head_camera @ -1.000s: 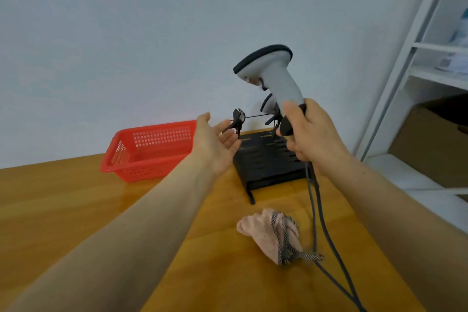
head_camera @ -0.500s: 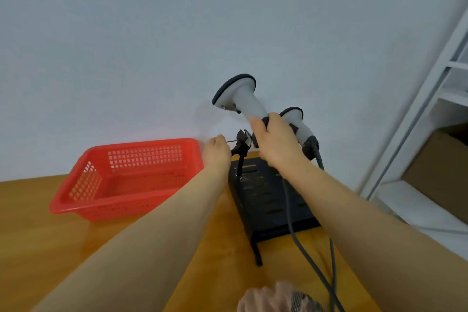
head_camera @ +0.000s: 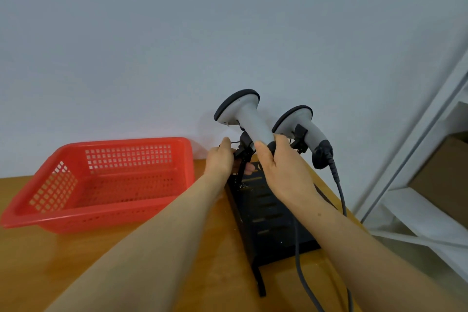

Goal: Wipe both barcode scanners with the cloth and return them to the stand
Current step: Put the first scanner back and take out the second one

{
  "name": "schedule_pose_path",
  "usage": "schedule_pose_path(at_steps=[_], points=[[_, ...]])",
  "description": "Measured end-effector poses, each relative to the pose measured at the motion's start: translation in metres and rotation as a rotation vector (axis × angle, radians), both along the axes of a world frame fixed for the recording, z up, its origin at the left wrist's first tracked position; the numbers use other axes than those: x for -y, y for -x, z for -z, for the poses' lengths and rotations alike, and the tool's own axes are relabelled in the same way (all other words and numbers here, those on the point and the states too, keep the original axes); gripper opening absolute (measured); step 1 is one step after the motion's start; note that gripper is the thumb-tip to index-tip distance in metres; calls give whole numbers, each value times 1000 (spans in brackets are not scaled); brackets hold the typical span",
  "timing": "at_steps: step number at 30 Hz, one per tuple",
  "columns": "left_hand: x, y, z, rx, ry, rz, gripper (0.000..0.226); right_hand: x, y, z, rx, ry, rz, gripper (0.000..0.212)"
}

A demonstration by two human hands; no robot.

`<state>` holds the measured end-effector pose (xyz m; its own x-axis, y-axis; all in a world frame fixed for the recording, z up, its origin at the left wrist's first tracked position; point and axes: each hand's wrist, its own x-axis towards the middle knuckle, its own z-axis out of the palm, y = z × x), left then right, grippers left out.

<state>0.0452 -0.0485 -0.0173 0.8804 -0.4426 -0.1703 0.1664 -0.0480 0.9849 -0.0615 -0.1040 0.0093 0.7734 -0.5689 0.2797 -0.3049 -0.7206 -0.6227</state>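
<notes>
Near the tabletop's point(head_camera: 38, 261) far edge, one scanner point(head_camera: 300, 124) sits in the stand point(head_camera: 273, 223); right hand point(head_camera: 281, 170) grips the second scanner point(head_camera: 248, 119) at the stand's top, left hand point(head_camera: 219, 159) clasps the stand: nearly done, it seems.

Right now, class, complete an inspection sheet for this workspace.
Surface: wooden table.
Job's things: black stand on table; right scanner clipped in it; left scanner held at its other clip; cloth not in view.
Clutter: red basket, nothing seen inside.
Hands: left hand holds stand's clip; right hand grips left scanner's handle.
Cables: grey cables trail past stand.
Surroundings: plain wall; white shelf, cardboard box at right.
</notes>
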Motion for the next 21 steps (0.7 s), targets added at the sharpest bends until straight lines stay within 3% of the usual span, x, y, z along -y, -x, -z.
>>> schedule_pose_path(at_steps=[4,9,21], points=[[6,5,2,114,-42,-5,48,0,-2,2,17,-22,-14,31],[13,8,12,71,-15,-53,42,1,-4,8,9,-17,-25,34],[15,7,12,125,-104,-118,41,-2,-7,13,-82,65,-17,68]])
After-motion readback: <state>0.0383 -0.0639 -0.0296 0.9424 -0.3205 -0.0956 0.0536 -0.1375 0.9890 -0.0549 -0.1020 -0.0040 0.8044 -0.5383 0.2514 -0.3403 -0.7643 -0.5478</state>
